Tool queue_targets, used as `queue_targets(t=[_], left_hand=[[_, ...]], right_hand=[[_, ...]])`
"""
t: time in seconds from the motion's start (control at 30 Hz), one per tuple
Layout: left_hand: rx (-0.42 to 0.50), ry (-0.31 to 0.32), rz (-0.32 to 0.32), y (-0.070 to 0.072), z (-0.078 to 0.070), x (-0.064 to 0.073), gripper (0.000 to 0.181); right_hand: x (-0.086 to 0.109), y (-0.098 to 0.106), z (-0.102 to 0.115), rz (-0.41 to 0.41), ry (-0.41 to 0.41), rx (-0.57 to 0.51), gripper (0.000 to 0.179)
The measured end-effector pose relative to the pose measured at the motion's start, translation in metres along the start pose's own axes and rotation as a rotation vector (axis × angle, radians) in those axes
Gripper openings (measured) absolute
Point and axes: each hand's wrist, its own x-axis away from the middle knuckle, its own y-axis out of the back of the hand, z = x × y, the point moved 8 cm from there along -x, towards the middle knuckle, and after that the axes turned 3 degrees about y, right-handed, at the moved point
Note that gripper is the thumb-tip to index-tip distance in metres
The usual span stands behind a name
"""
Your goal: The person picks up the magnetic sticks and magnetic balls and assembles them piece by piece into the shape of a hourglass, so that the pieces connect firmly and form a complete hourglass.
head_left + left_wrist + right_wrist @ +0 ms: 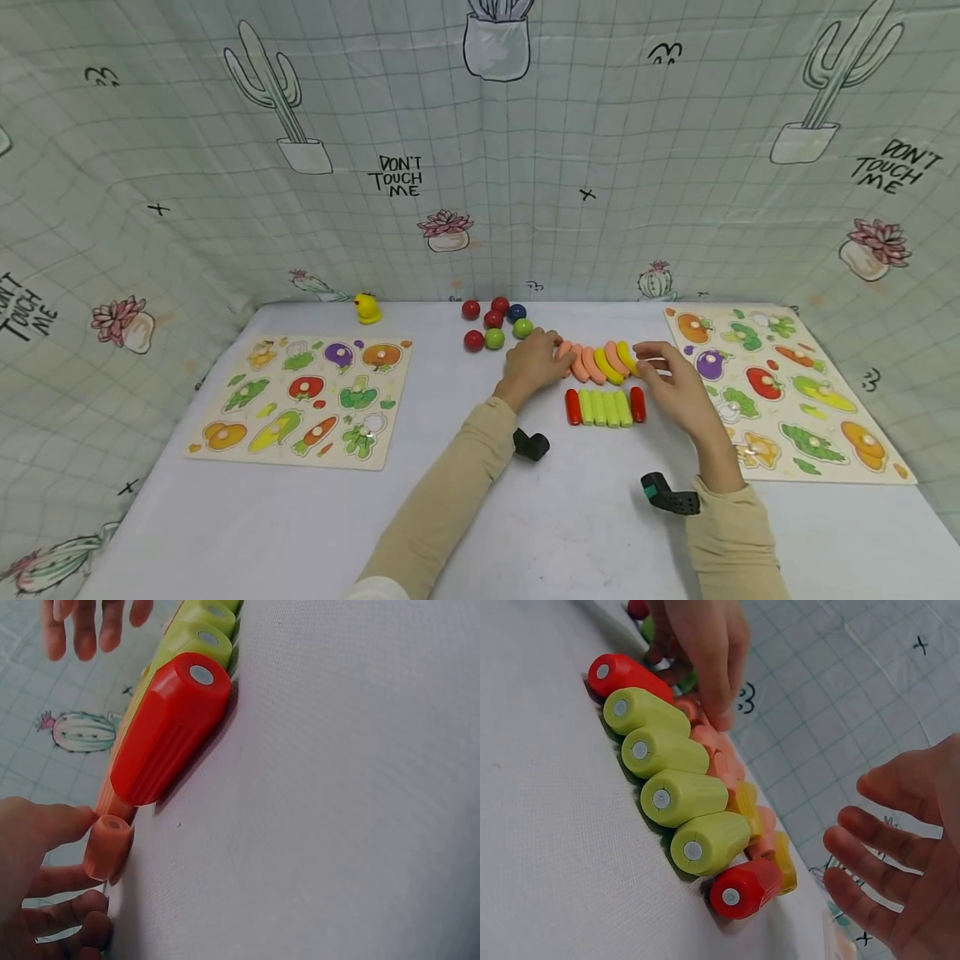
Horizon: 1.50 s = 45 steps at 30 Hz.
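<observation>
My left hand (529,367) is at the left end of a row of curved orange and yellow toy sticks, pinching the end orange stick (108,849) between thumb and finger. The right hand (675,390) hovers by the row's other end, beside the last yellow stick (785,864); its fingers are spread loosely and hold nothing. In front of the curved row lie straight light green sticks (606,408) side by side, with a red stick (573,407) at the left end and another red stick (739,891) at the right. Pale discs show on their ends.
Behind my left hand sit several red balls (473,340), green balls (522,328) and a blue ball (517,312). A yellow toy duck (367,308) stands at the back left. Vegetable puzzle boards lie on both sides, left board (217,408) and right board (885,433). Patterned cloth (480,167) hangs behind.
</observation>
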Motion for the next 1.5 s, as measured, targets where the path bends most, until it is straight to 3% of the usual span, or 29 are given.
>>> queue_targets(t=[0.37,0.67,0.8,1.23,1.5], left_hand=[[0.047,0.009,-0.037,0.003,0.002,-0.001,0.035],[0.209,0.094,-0.12,0.006,0.013,0.0,0.028],[0.302,0.105,-0.124,0.007,0.017,0.001,0.028],[0.364,0.048,-0.097,0.01,0.026,0.018,0.03],[0.403,0.022,-0.133,0.016,0.041,0.033,0.026]], right_hand=[[0.0,0.001,0.001,0.037,0.012,0.003,0.036],[-0.001,-0.004,0.005,0.066,0.024,0.025,0.036],[-0.001,-0.004,0.005,0.07,0.024,0.027,0.036],[0.006,-0.008,0.007,0.079,0.035,0.036,0.037],[0.003,-0.01,0.009,0.078,0.057,0.036,0.036]])
